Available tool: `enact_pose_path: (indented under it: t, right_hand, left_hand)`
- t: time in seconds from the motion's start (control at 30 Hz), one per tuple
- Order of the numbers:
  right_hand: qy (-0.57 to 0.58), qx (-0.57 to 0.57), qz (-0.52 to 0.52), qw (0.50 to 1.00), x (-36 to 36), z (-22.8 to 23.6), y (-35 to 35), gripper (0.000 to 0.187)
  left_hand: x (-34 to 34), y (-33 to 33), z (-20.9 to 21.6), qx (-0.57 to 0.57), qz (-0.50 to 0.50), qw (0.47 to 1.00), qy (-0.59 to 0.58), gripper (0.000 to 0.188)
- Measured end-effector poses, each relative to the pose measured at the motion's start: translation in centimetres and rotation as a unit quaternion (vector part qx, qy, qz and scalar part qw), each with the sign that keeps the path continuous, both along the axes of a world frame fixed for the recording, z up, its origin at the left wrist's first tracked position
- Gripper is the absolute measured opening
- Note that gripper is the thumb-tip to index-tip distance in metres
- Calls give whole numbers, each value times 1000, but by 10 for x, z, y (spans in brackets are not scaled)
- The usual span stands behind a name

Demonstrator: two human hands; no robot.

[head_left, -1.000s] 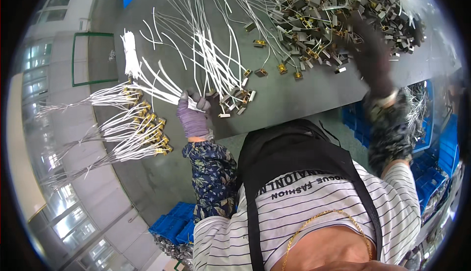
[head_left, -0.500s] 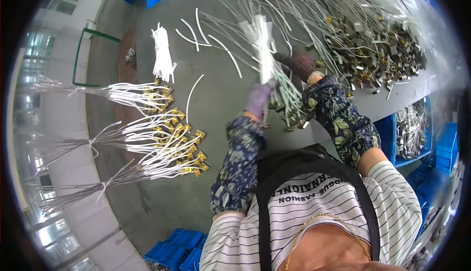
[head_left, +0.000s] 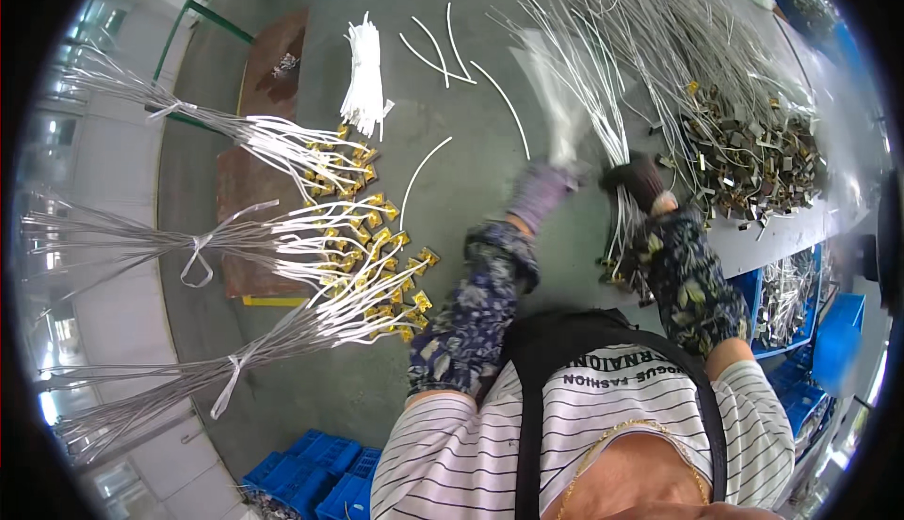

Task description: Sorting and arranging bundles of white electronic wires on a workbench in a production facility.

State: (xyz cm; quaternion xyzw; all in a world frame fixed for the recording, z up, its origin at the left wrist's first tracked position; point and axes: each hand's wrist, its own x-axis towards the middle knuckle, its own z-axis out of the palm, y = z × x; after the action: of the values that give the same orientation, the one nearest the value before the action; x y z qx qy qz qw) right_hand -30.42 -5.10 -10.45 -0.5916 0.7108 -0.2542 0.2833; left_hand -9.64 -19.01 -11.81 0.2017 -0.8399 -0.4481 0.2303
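Clasping long, thin wires (head_left: 614, 142), dark-gloved right fingers (head_left: 618, 177)

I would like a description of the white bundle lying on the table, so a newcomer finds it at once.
On the grey table, look beyond the yellow ends of the farthest tied wire bunch. The compact white bundle lies there, left of some loose white strands. Unlike those, it is tightly gathered; unlike the blurred white material at the left hand, nobody touches it.
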Motion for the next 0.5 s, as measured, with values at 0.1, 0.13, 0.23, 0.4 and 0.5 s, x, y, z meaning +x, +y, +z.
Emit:
enact_pose_path:
  t: [0.1, 0.13, 0.23, 0.4, 0.5]
  right_hand:
    - [-41, -45, -69, 996, 26, 9, 23, 18]
    - [-127, -37, -147, 980, 35, 9, 25, 25]
    - [-283, 46, -268, 920, 77, 102, 16, 26]
    - [-340, -39, -284, 895, 81, 156, 24, 38]
    - [-297, -124, -292, 901, 103, 208, 27, 47]
  left_hand:
    - [39, -89, -15, 270, 224, 931, -101, 36]
    - [43, -100, 3, 377, 290, 876, -81, 38]
    - [52, -119, 52, -102, 286, 893, -331, 44]
    - [-30, -39, 82, 31, 8, 998, -47, 99]
    - [-43, 42, 218, 14, 54, 990, 131, 115]
